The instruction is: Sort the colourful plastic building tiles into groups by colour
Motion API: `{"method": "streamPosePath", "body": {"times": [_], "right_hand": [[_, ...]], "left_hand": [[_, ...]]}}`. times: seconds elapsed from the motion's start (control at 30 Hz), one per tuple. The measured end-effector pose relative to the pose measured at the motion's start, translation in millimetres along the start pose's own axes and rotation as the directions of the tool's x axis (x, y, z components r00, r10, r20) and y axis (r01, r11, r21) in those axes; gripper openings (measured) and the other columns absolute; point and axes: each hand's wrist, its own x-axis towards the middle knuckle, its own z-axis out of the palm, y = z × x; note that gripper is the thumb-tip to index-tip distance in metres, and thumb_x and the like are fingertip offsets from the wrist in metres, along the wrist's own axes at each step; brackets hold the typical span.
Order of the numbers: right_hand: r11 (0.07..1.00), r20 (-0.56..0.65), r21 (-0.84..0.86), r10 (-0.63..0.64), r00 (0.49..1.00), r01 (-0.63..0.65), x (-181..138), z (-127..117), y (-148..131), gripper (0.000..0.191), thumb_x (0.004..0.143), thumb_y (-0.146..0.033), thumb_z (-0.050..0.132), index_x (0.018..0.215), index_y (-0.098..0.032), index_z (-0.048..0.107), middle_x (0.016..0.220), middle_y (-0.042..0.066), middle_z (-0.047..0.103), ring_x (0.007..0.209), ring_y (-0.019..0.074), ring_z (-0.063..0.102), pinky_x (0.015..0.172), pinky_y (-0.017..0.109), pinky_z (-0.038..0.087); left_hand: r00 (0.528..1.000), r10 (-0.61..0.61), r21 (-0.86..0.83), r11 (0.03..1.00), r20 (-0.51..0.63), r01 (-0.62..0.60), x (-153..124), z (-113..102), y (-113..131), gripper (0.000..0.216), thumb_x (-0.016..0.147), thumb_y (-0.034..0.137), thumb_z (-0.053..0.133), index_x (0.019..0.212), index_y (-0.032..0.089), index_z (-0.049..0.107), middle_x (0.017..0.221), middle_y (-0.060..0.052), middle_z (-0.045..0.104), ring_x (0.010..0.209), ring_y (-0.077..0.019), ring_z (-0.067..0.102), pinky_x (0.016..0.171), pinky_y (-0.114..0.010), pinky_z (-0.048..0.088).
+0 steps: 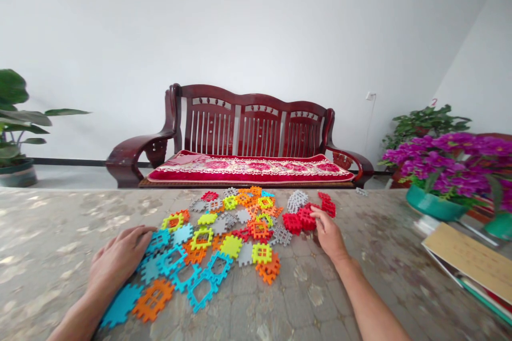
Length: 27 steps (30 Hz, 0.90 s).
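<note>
Red tiles (299, 220) | right hand (330, 234) touching them, grip unclear | left hand (120, 258) spread on blue tiles (154, 268)

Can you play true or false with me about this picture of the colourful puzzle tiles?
1. The left hand lies flat on blue tiles. True.
2. The right hand reaches for a green tile. False: its fingers are at the red tiles.
3. The flowers on the right are yellow. False: they are purple, in a teal pot.
4. A wooden bench with a red cushion stands behind the table. True.
5. The tiles are stacked in a tall tower. False: they lie spread out on the table.
</note>
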Motion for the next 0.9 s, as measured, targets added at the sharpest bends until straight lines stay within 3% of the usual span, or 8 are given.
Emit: {"method": "streamPosePath", "body": {"times": [0.17, 0.37, 0.47, 0.6, 0.77, 0.9], "right_hand": [[1.000, 0.015, 0.000, 0.004, 1.000, -0.004, 0, 1, 1, 0.033, 0.083, -0.019, 0.039, 0.101, -0.023, 0.067, 0.124, 0.006, 0.067, 0.118, 0.0189, 0.060, 0.106, 0.040, 0.044], [0.986, -0.180, -0.096, 0.116, 0.977, -0.135, 3, -4, 19, 0.039, 0.081, -0.022, 0.038, 0.110, -0.019, 0.065, 0.117, 0.010, 0.069, 0.112, 0.0222, 0.061, 0.103, 0.043, 0.045], [0.966, -0.204, -0.202, 0.120, 0.972, -0.162, 5, -4, 29, 0.043, 0.080, -0.019, 0.038, 0.116, -0.020, 0.062, 0.116, 0.009, 0.068, 0.111, 0.0227, 0.060, 0.103, 0.044, 0.044], [0.929, -0.117, -0.355, 0.061, 0.991, -0.099, 8, 2, 30, 0.051, 0.080, -0.012, 0.037, 0.125, -0.018, 0.059, 0.128, 0.009, 0.063, 0.121, 0.0225, 0.054, 0.108, 0.042, 0.040], [0.857, 0.015, -0.511, 0.086, 0.996, -0.067, 12, 6, 25, 0.065, 0.074, -0.002, 0.038, 0.136, -0.018, 0.055, 0.142, 0.008, 0.053, 0.134, 0.0227, 0.043, 0.113, 0.040, 0.034], [0.837, 0.181, -0.542, 0.031, 0.983, 0.073, 22, 3, 23, 0.068, 0.073, 0.002, 0.038, 0.135, -0.018, 0.057, 0.148, 0.005, 0.048, 0.139, 0.0225, 0.036, 0.115, 0.041, 0.031]], "left_hand": [[1.000, -0.005, 0.000, 1.000, 0.014, 0.005, -1, -2, 1, 0.052, 0.094, 0.047, 0.022, 0.123, 0.031, 0.063, 0.143, -0.002, 0.053, 0.129, -0.0279, 0.048, 0.110, -0.047, 0.031], [1.000, -0.009, -0.001, 1.000, 0.011, 0.009, -2, -2, 2, 0.052, 0.094, 0.047, 0.022, 0.122, 0.032, 0.063, 0.142, -0.002, 0.054, 0.129, -0.0285, 0.048, 0.109, -0.048, 0.031], [1.000, 0.004, -0.002, 1.000, -0.002, -0.004, 0, 0, -1, 0.052, 0.093, 0.048, 0.023, 0.121, 0.032, 0.064, 0.140, -0.002, 0.056, 0.128, -0.0286, 0.049, 0.109, -0.048, 0.032], [1.000, 0.017, 0.018, 1.000, -0.006, -0.017, 3, 4, -5, 0.055, 0.093, 0.048, 0.021, 0.122, 0.030, 0.064, 0.141, -0.003, 0.055, 0.129, -0.0286, 0.049, 0.109, -0.049, 0.032], [0.999, 0.027, 0.023, 0.999, -0.027, -0.027, 4, 5, -7, 0.054, 0.093, 0.048, 0.021, 0.121, 0.030, 0.065, 0.140, -0.003, 0.056, 0.128, -0.0291, 0.050, 0.108, -0.050, 0.033], [1.000, 0.015, 0.021, 1.000, -0.013, -0.015, 4, 5, -7, 0.055, 0.093, 0.049, 0.020, 0.121, 0.033, 0.064, 0.141, -0.002, 0.056, 0.128, -0.0293, 0.050, 0.107, -0.051, 0.034]]}}
